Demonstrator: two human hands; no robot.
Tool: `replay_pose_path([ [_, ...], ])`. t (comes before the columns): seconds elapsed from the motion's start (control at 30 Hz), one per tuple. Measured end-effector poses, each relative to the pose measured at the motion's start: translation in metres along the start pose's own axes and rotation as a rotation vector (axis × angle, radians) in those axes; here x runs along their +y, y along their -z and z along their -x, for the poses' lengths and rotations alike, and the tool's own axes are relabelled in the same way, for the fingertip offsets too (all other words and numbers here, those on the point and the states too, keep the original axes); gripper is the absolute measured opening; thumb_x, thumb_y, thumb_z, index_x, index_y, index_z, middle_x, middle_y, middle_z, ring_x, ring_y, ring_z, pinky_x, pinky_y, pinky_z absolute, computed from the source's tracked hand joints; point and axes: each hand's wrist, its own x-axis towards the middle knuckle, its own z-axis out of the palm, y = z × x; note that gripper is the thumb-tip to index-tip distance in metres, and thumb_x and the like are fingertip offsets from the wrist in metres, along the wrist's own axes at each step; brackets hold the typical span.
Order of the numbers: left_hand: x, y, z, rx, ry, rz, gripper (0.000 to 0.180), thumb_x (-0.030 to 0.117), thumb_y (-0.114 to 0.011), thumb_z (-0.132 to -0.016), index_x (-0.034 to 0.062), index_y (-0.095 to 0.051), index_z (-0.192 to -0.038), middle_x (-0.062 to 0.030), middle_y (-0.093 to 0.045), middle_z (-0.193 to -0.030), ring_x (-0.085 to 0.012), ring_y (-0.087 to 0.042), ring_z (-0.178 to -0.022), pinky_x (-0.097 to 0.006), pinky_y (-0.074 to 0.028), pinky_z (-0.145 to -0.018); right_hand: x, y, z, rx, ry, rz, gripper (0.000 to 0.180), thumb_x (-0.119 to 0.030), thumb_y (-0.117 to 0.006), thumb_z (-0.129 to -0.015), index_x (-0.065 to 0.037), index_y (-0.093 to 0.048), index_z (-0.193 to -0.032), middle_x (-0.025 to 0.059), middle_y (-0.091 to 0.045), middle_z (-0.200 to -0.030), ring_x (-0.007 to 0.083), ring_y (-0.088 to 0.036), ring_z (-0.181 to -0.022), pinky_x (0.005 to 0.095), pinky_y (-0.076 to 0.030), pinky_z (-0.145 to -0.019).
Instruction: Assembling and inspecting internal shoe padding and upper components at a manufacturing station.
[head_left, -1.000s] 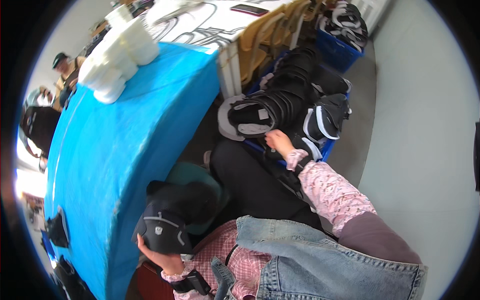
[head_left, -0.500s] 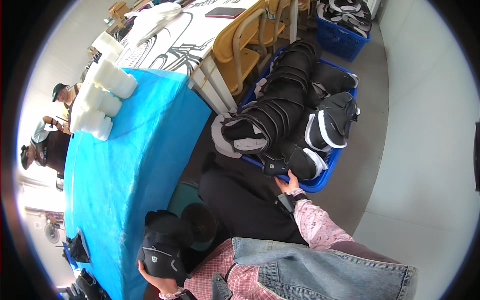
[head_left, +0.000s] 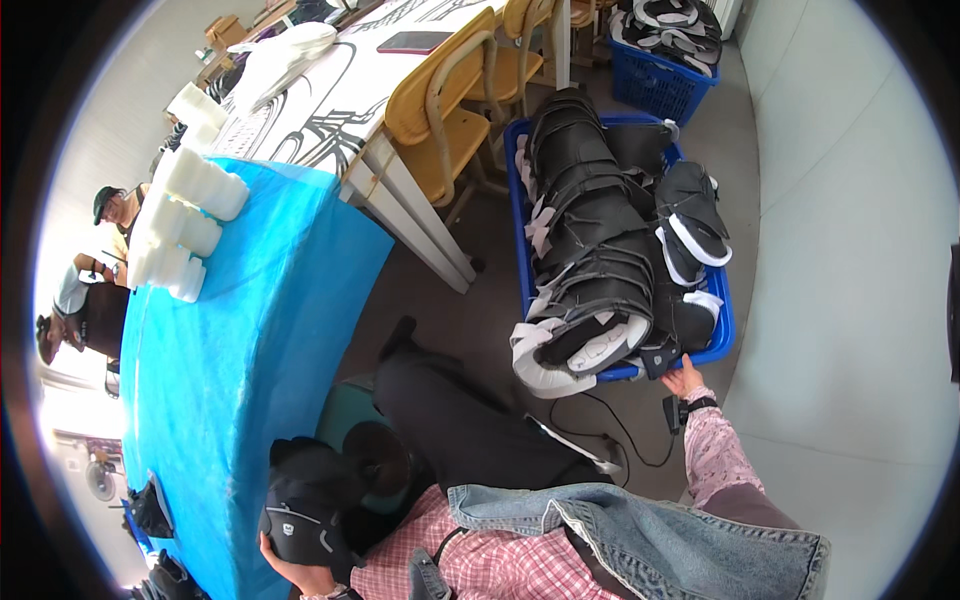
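My left hand [head_left: 292, 566] holds a black padded headset-like piece [head_left: 298, 515] against my lap at the lower left. My right hand [head_left: 684, 378] reaches out to the near rim of a blue plastic crate [head_left: 722, 318] on the floor, its fingers touching a small black piece [head_left: 658, 358] at the crate's edge. The crate is piled with rows of black and white padded pieces [head_left: 590, 240]. Whether the fingers grip the piece is hidden.
A table with a blue cloth [head_left: 240, 330] stands to my left, bearing stacks of white cups [head_left: 180, 225]. Yellow chairs [head_left: 445, 100] and a patterned table lie beyond. A second blue crate [head_left: 665, 70] sits farther back. A cable [head_left: 610, 425] runs on the floor. Other people sit at far left.
My view has swung so the crate sits farther ahead. My right hand has moved from the crate's contents down to its near rim. The left hand keeps its hold.
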Motion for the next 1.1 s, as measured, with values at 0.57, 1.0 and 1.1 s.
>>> replay_pose_path([
  [0.57, 0.004, -0.015, 0.005, 0.041, 0.045, 0.053, 0.048, 0.039, -0.047, -0.085, 0.0039, -0.053, -0.116, -0.0124, -0.055, -0.118, -0.0268, -0.054, -0.106, -0.038, -0.043, -0.092, 0.097, -0.033, 0.008, -0.011, -0.222, -0.182, 0.061, -0.061, -0.043, -0.084, -0.011, -0.046, -0.12, 0.0131, -0.047, -0.124, 0.0323, -0.046, -0.114, 0.052, -0.038, -0.096],
  [1.0, 0.014, -0.004, 0.006, 0.123, 0.123, -0.068, 0.063, 0.052, -0.048, -0.079, 0.007, -0.048, -0.123, -0.0118, -0.051, -0.124, -0.0291, -0.049, -0.111, -0.042, -0.039, -0.095, 0.117, -0.117, -0.001, -0.04, -0.191, -0.482, 0.063, -0.058, -0.051, -0.08, -0.011, -0.044, -0.121, 0.0125, -0.042, -0.126, 0.0298, -0.04, -0.12, 0.0489, -0.032, -0.102],
  [1.1, 0.034, 0.017, 0.007, 0.298, 0.166, -0.157, 0.062, 0.053, -0.056, -0.073, 0.0128, -0.052, -0.119, -0.0113, -0.05, -0.121, -0.0281, -0.045, -0.109, -0.044, -0.038, -0.093, 0.095, -0.135, -0.024, -0.046, -0.099, -0.418, 0.067, -0.061, -0.051, -0.079, -0.011, -0.043, -0.123, 0.0116, -0.042, -0.126, 0.0299, -0.038, -0.121, 0.0503, -0.027, -0.104],
])
